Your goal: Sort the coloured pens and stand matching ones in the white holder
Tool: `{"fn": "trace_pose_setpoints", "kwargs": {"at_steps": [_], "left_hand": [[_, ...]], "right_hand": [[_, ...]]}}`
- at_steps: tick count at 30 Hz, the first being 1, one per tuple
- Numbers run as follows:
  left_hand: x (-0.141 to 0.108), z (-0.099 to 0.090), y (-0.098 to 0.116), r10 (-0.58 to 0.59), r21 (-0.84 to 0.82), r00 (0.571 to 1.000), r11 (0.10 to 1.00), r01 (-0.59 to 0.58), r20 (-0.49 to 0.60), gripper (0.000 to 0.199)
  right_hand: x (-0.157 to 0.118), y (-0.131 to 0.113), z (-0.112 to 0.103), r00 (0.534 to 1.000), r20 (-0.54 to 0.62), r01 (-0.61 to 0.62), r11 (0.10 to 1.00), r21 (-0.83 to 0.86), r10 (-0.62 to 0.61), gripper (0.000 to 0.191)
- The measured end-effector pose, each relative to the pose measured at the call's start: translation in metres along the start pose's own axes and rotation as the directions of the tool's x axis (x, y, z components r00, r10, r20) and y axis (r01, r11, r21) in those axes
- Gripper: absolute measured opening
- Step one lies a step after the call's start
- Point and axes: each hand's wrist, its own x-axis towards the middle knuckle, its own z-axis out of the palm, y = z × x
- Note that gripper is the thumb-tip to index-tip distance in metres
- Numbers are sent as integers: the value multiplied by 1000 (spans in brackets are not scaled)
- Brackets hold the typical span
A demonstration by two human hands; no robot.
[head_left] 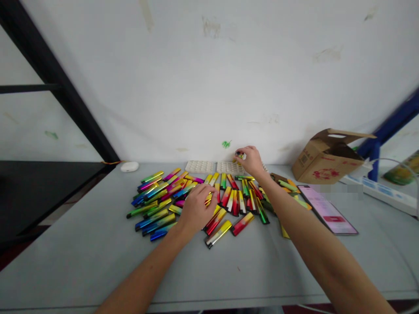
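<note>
The lighters (235, 203) lie spread across the table (248, 274), around the left hand (199, 207) and at 6 to 8 o'clock from the right hand (252, 160). The right hand is closed in a pinch on something small and shiny (240, 155), apparently lighter ends; their number is unclear. The left hand is curled low over the middle of the spread, fingertips at a gold lighter (208, 199); I cannot tell whether it grips it.

A white tray (199, 167) is at 12 o'clock from the left hand; a second tray (229, 167) is at 1 o'clock, partly hidden by the right hand. A white case (129, 166) sits at 10 o'clock from the left hand. From the right hand, an open cardboard box (322, 163) stands at 3 o'clock and a phone (330, 211) lies at 4. The right forearm covers part of the yellow and green lighters (290, 185).
</note>
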Motion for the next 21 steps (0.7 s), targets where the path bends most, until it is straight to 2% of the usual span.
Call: {"fn": "trace_pose_setpoints", "kwargs": {"at_steps": [5, 10, 21], "left_hand": [[0, 1, 0, 1, 3, 1000, 1000, -1, 7, 12], [1, 0, -1, 1, 6, 1000, 1000, -1, 5, 12], [1, -1, 0, 9, 3, 1000, 1000, -9, -2, 12]], "right_hand": [[-4, -6, -1, 998, -33, -49, 999, -17, 48, 30], [-3, -11, -3, 999, -9, -39, 996, -86, 38, 19], [-4, -12, 2, 997, -13, -76, 987, -139, 75, 18]]}}
